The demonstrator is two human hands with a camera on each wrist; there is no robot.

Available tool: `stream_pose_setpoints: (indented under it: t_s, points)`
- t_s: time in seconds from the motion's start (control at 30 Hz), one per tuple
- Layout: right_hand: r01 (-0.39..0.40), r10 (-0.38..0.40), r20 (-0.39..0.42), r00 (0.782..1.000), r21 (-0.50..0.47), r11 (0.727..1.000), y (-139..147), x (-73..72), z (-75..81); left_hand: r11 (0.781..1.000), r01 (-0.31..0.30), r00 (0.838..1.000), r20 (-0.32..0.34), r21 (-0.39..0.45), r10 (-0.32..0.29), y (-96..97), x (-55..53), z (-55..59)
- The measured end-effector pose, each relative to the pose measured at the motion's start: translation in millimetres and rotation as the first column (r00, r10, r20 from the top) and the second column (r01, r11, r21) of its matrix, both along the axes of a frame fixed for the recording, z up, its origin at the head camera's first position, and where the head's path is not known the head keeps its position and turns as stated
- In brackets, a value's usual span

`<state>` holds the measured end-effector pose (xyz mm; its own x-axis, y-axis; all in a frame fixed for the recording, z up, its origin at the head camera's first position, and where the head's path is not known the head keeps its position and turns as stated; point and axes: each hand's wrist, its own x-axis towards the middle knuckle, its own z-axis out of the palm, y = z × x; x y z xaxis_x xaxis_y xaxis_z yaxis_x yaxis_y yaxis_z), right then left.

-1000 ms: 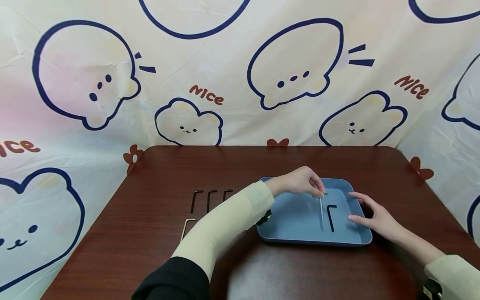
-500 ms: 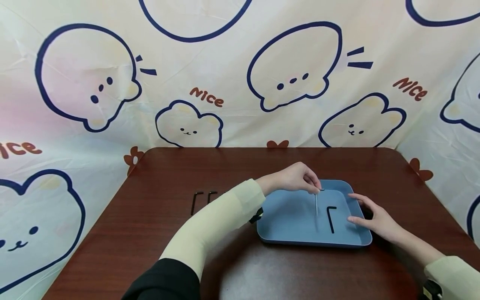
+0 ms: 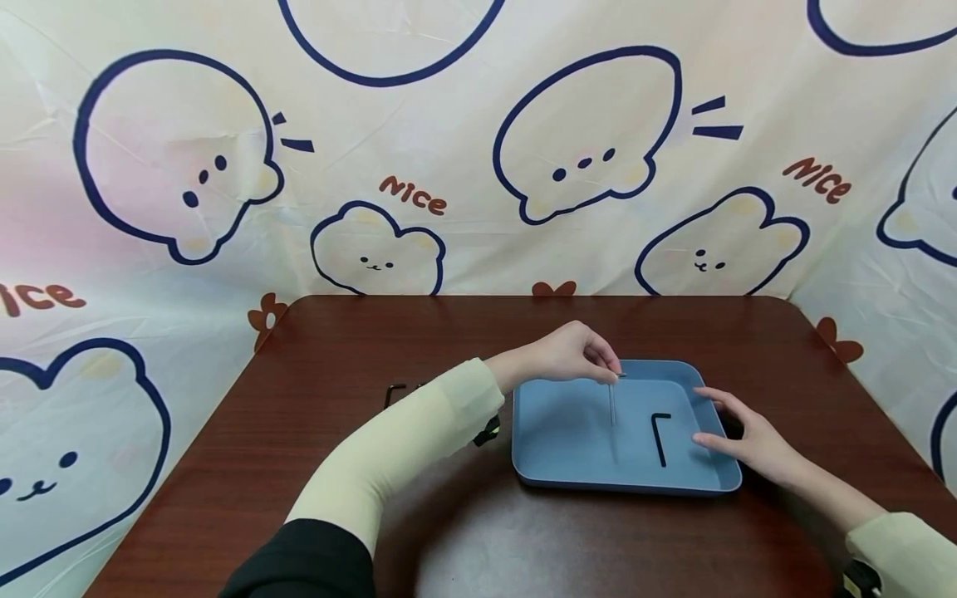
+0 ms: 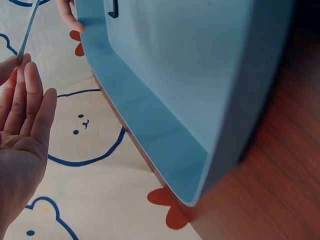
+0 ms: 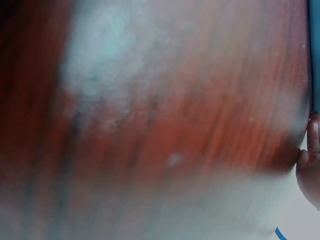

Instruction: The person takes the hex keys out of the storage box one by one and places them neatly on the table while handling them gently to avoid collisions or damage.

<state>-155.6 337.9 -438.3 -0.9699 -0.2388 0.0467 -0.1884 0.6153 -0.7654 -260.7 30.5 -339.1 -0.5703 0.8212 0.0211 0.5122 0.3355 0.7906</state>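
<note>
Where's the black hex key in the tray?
In the head view, the black hex key lies in the right half of the blue tray, between the right hand and the silver key in the left hand.

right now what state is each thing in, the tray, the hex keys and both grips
Left grip: pinching the silver hex key
Silver hex key: held over the tray, long leg pointing down
Right grip: at the tray's right edge, thumb and fingers apart
Tray: upright on the table
Inner black key: lying in the tray
Outer black keys: on the table, partly hidden by the left sleeve
</note>
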Motion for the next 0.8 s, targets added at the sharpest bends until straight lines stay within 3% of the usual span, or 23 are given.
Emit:
stream_pose_setpoints:
  t_s: [0.37, 0.8]
  points:
    - [-0.004, 0.004, -0.006, 1.000, -0.008, 1.000, 0, -0.4, 1.3, 0.998, -0.060, 0.998, -0.029, 0.004, 0.060, -36.1, -1.1, 3.7]
    - [-0.004, 0.004, -0.022, 1.000, 0.002, 1.000, 1, -0.8, -0.3, 0.996, -0.089, 0.995, -0.046, 0.014, 0.090, -76.9, 4.2, 11.0]
